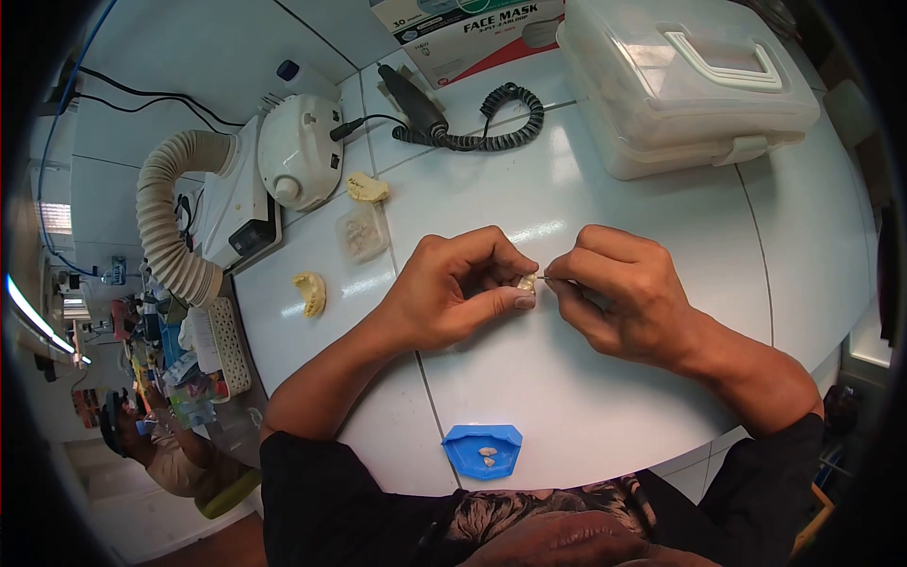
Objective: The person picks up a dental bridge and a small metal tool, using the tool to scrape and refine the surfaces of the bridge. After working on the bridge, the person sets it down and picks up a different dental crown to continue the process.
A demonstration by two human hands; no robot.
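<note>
Over the middle of the white table, my left hand (472,288) pinches a small cream-coloured, tooth-like piece (527,283) between thumb and fingers. My right hand (614,288) is closed around a thin metal tool (542,277), mostly hidden by the fingers. Its tip points left and meets or nearly touches the piece. Nearer my body lies a blue tray (460,465) with small tooth-like pieces (488,455) inside. To the left of my hands are a yellowish dental cast (309,294), another cast (367,187) farther back, and a small clear container (362,234).
A white control box (300,151) and a ribbed hose (170,203) stand at the left. Behind my hands lies a black handpiece (414,102) with a coiled cord (529,94). A mask box (472,38) and a translucent case (680,104) stand farther back. Another person (175,444) sits at far left.
</note>
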